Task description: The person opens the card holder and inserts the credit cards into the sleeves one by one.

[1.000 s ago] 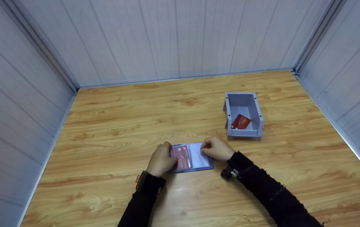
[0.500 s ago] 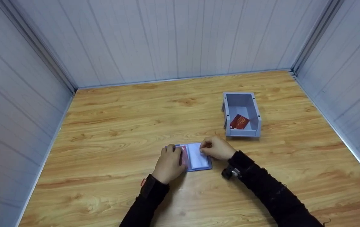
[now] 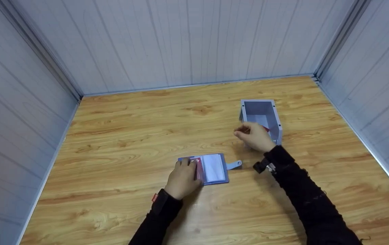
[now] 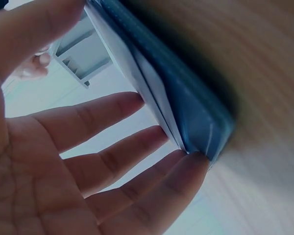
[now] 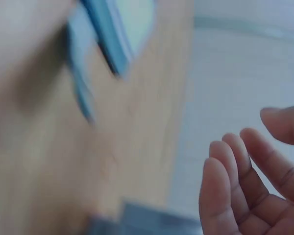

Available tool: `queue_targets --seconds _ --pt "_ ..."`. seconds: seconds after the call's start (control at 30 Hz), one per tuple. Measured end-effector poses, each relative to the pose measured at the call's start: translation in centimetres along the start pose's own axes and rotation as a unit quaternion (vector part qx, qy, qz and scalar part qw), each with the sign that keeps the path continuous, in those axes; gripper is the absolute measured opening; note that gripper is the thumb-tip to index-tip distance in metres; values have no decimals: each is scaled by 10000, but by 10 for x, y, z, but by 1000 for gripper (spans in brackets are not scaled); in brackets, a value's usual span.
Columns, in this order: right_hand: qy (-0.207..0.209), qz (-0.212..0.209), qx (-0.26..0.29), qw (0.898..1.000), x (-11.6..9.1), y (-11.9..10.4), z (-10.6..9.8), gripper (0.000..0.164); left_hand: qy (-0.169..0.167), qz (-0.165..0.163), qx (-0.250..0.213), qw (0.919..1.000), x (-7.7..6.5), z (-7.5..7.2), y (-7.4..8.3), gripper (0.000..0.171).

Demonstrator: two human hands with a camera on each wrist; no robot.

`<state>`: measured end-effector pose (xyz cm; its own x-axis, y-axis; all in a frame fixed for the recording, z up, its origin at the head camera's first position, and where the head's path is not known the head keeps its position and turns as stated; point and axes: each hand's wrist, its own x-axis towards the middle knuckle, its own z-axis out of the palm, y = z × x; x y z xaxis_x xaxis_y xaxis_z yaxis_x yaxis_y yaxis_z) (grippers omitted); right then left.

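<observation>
A blue card holder point(image 3: 226, 170) lies unfolded on the wooden table. Its clear right-hand sleeve point(image 3: 214, 167) looks pale, and a red card point(image 3: 199, 166) shows in the left half. My left hand point(image 3: 182, 178) rests on that left half. In the left wrist view its fairly straight, spread fingers point(image 4: 132, 100) press with their tips on the sleeves. My right hand point(image 3: 256, 136) is in the air by the front of a grey bin point(image 3: 258, 101), holding nothing; thumb and fingers are apart in the right wrist view. Behind it, a corner of another red card point(image 3: 266, 129) shows in the bin.
The holder's snap strap point(image 3: 234, 165) sticks out to the right. Pale panel walls point(image 3: 181, 44) enclose the wooden table point(image 3: 129, 129) at the back and on both sides. The grey bin stands to the right, beyond the holder.
My right hand has left the holder's right sleeve and moved up and right to the bin, uncovering the strap. My left hand first shifted right over the red card, then stayed put.
</observation>
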<state>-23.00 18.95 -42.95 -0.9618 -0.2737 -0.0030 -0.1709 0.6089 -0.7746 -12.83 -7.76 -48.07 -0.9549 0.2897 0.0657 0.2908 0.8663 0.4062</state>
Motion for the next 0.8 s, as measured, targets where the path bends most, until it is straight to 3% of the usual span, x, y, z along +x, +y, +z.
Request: queue_targets --seconds 0.2,0.33,0.47,0.63,0.8 --pt "640 127 -538 9964 13 10 -34 24 -25 -1 104 9999 1 1 0 52" --pt "616 242 -1060 9922 21 18 -44 27 3 21 137 9999 1 0 1 52" --pt "392 443 -1684 9839 27 26 -44 31 9 26 164 9999 1 0 1 52" --pt "484 748 -2532 9633 31 34 -35 23 113 34 247 9996 0 1 1 51" --pt "482 1141 -2838 9508 34 39 -25 25 71 3 279 9996 0 1 2 51"
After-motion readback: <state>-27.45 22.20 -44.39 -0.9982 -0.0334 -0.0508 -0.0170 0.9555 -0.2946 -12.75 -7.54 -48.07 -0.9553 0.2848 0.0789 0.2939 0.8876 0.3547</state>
